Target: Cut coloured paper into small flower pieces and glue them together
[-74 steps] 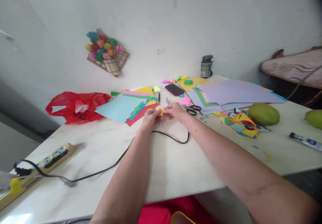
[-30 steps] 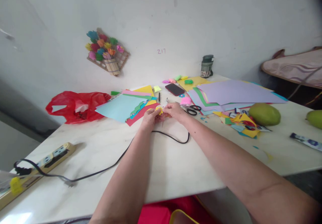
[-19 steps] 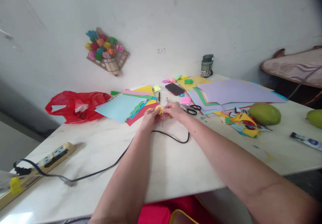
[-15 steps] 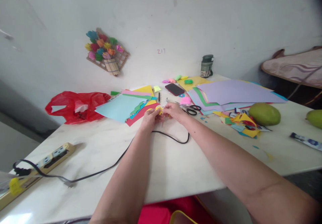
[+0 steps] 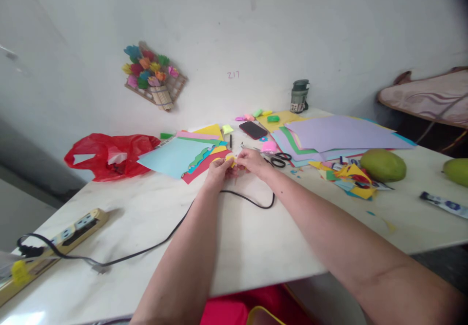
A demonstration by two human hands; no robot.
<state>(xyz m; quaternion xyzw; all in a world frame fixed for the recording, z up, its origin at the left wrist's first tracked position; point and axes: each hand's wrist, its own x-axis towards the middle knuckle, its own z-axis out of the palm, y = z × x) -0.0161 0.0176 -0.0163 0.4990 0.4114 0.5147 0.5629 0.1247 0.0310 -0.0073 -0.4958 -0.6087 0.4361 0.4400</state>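
My left hand and my right hand meet over the middle of the table, fingers closed in pinches. Between them is a small yellow piece, perhaps paper; the fingers hide most of it. Just right of my right hand lie black-handled scissors, and behind them sits a bright pink lump. Left of my left hand is red paper with wavy blue and green strips on it. A dark pen lies behind the hands.
A black cord runs from the power strip to beneath my hands. Light blue paper and a red plastic bag lie left. Rightward are purple sheets, paper scraps and a green mango. A phone lies behind.
The view has shifted very slightly. Both hands stay in nearly the same place, still pinching at the small yellow piece.
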